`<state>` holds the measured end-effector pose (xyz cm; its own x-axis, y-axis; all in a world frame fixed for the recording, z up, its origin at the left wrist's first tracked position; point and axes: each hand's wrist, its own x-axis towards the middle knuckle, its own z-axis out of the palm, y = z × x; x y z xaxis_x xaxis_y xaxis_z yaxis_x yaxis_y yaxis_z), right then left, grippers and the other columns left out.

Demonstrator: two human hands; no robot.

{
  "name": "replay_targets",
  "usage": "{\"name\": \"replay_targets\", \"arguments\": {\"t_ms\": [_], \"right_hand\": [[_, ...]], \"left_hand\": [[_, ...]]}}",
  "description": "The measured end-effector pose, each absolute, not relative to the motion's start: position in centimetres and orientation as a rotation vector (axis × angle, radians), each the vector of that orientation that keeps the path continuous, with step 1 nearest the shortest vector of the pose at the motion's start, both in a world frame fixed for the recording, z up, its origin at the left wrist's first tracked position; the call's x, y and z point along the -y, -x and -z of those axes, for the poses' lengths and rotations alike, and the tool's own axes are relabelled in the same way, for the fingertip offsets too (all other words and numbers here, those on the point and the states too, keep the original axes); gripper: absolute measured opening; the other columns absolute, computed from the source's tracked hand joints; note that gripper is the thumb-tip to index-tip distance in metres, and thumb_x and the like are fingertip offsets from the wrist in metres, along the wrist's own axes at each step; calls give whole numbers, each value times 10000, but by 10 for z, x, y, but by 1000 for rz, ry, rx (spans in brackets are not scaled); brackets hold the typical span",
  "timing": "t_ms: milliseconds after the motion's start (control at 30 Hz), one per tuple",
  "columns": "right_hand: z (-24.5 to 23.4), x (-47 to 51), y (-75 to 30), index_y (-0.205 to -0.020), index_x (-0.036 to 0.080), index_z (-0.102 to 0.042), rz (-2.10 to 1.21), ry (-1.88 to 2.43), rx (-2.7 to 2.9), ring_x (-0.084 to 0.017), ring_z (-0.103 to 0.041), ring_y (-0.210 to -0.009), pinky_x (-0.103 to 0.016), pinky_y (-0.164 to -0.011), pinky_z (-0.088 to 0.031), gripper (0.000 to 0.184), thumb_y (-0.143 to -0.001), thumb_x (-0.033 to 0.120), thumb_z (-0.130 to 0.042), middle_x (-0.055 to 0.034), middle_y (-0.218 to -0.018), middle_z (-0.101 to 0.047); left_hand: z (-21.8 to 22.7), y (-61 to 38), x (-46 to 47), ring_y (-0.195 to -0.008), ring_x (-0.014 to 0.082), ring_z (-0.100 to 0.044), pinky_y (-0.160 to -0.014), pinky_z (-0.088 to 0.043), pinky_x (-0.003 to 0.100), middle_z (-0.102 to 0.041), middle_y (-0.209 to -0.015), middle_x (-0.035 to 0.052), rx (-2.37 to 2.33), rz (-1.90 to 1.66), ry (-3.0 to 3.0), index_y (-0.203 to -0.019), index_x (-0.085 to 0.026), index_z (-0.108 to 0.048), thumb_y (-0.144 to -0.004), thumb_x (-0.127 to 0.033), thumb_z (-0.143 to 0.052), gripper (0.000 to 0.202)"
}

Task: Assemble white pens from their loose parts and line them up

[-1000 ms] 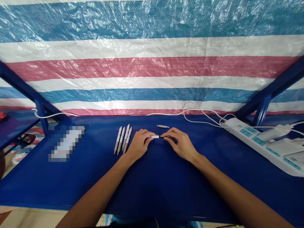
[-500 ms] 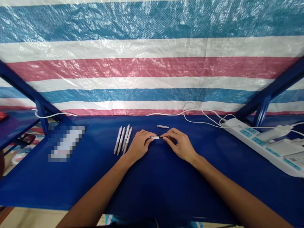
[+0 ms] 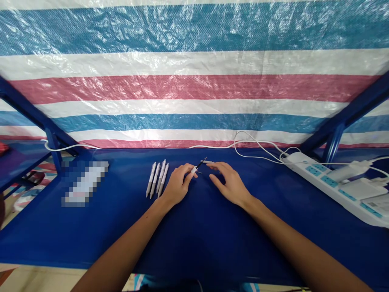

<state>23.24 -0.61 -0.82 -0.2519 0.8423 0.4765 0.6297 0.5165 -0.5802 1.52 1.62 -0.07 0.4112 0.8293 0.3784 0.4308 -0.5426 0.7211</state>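
Pinching a slim pen piece (image 3: pixel 196 168) between thumb and forefinger of the left hand (image 3: pixel 178 185), white at the lower end, thin and black toward the upper end, tilted up and to the right and raised off the blue worktop (image 3: pixel 194 243). Left fingers (image 3: pixel 186 172) closed on the white end, with the black end sticking out beyond them. Right hand (image 3: pixel 231 184) open and holding nothing, its fingers (image 3: pixel 216 167) spread and curved, resting just beside the black end, with no clear contact. Lying just beyond those fingertips, a short grey pen barrel (image 3: pixel 207 162), nearly touching the top of the held piece. Just left of the left hand, four white pens (image 3: pixel 157 179) side by side, tips pointing toward the person. Farther left, a pale rectangular object (image 3: pixel 85 184), too blurred to identify. Along the right side of the worktop, a white power strip (image 3: pixel 330 182) with teal panels and plugs in its sockets, white cables (image 3: pixel 258 145) looping behind it. Behind everything, a striped blue, white and red tarpaulin (image 3: pixel 194 87), crossed at both sides by dark blue metal frame bars (image 3: pixel 30 109).
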Motion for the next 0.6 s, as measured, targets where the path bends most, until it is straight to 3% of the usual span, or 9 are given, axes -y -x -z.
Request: {"name": "replay_targets", "arguments": {"t_ms": [100,200,367,600], "right_hand": [[14,6,-229,-1400,237,-560,-322,1197,2210,-318,-535,-1301,-562,-1079,-452,450,-976,383,-531,-131,-1377,-610],[14,9,-226,-1494,245,-474,-347,1203,2347,-334,-444,-1396,-605,-1109,-410,529,-992,403,-521,-139,-1475,-543],[12,12,-225,-1519,258,-452,-340,1189,2459,-338,-417,-1425,-595,-1116,-411,533,-1013,421,-496,-130,-1505,-524],[12,10,-225,-1372,202,-609,-257,1164,2409,-300,-558,-1288,-531,-1051,-487,390,-1012,283,-484,-138,-1337,-657]], "left_hand": [[-3,-16,-14,-889,228,-683,-875,-491,362,-737,-928,57,-1055,-1040,-2066,-952,-228,-563,-1019,-337,-400,207],[-5,-17,-13,-871,228,-694,-843,-510,361,-749,-937,66,-1044,-1051,-2004,-1009,-232,-542,-1019,-346,-389,191],[-3,-17,-13,-838,216,-699,-841,-517,359,-764,-960,66,-1044,-1049,-1978,-1041,-229,-525,-1020,-340,-385,180],[-4,-19,-12,-850,209,-697,-842,-516,346,-757,-943,63,-1019,-1093,-1989,-1024,-217,-533,-1020,-325,-403,168]]}}
